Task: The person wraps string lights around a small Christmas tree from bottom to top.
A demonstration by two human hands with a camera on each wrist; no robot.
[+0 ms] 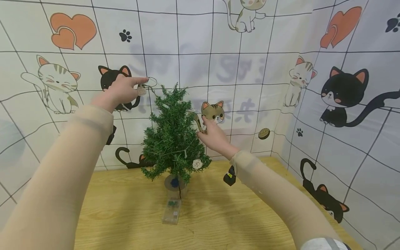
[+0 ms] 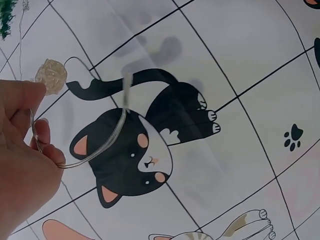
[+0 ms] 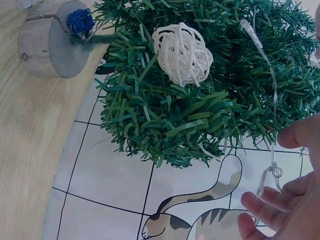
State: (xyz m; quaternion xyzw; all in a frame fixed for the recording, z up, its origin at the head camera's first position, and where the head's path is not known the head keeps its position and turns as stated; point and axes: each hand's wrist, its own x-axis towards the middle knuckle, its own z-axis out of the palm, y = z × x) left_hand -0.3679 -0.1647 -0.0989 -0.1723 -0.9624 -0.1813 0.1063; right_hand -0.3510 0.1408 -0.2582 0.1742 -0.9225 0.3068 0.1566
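Observation:
A small green artificial tree (image 1: 172,128) stands on a round wooden base (image 3: 40,47) with a string of lights on its branches. Beside the treetop, my left hand (image 1: 122,91) pinches the thin clear wire (image 2: 107,142) of the light string, which loops out from the fingers. A cream woven ball (image 2: 51,76) hangs by the fingertips. My right hand (image 1: 215,136) is at the tree's right side, fingers spread and loosely bent around a strand with a small clear bulb (image 3: 261,182). A white woven ball (image 3: 183,54) sits on the lower branches.
A clear battery box (image 1: 172,211) lies on the wooden table (image 1: 218,215) in front of the base. Near the trunk's foot is a blue woven ball (image 3: 80,21). A cat-print cloth (image 1: 193,31) hangs close behind the tree and along the right side.

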